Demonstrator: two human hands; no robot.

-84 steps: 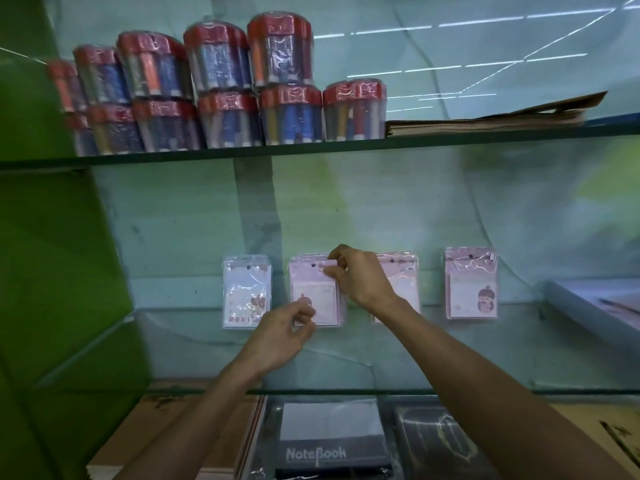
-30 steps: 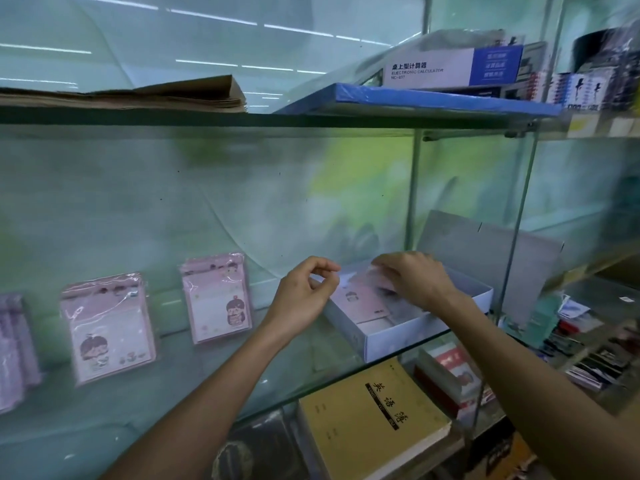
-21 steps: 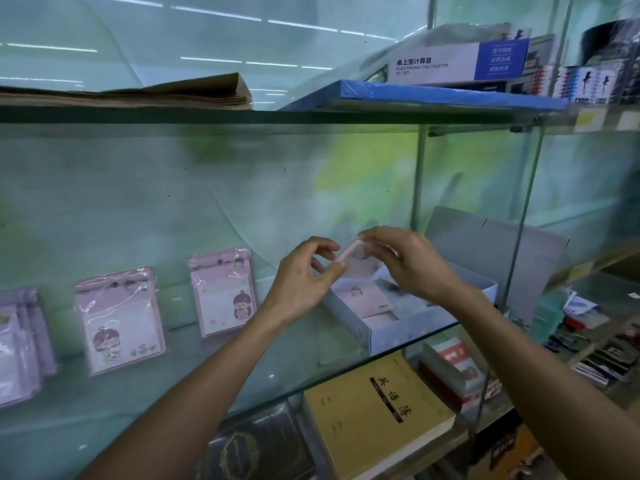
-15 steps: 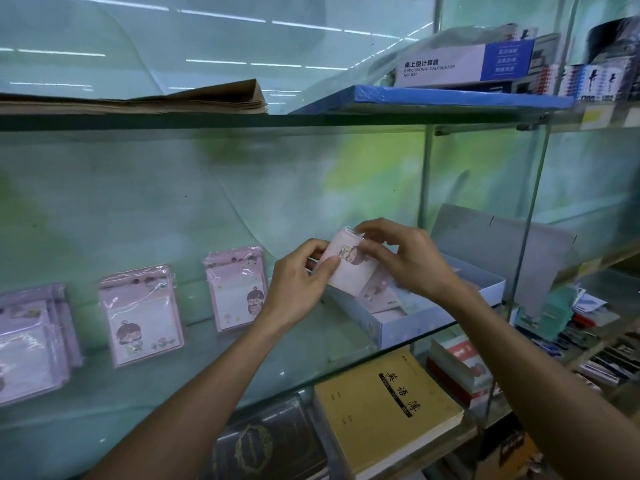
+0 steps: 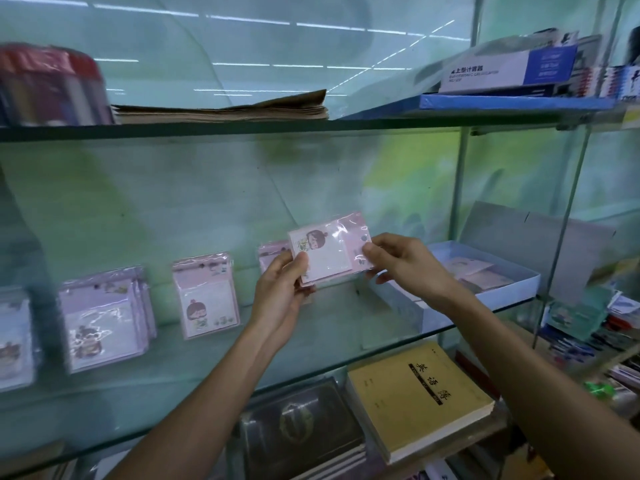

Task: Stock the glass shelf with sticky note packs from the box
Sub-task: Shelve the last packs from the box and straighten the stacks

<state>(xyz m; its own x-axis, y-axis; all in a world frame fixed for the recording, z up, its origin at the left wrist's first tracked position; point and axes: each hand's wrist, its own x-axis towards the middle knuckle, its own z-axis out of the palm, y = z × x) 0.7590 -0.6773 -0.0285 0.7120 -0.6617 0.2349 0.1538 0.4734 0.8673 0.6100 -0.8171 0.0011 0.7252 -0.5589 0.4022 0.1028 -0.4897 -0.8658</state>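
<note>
Lifted clear of the white cardboard box now, a pink plastic-wrapped sticky note pack hangs sideways above the glass shelf, left hand and right hand pinching its ends. Several packs already stand along the shelf; more wait in the box.

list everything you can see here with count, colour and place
held sticky note pack: one, pink, turned sideways above the glass shelf
standing packs: four groups showing, pink, leaning along the shelf's back
box: one, white, open, right end of shelf, packs inside
brown paper stack: one, upper shelf
red-lidded tub: one, blurred, upper left
calculator box: one, white and blue, upper right
yellow notebooks: one stack, below the shelf
left hand: grips the pack's left end
right hand: pinches its right end
</note>
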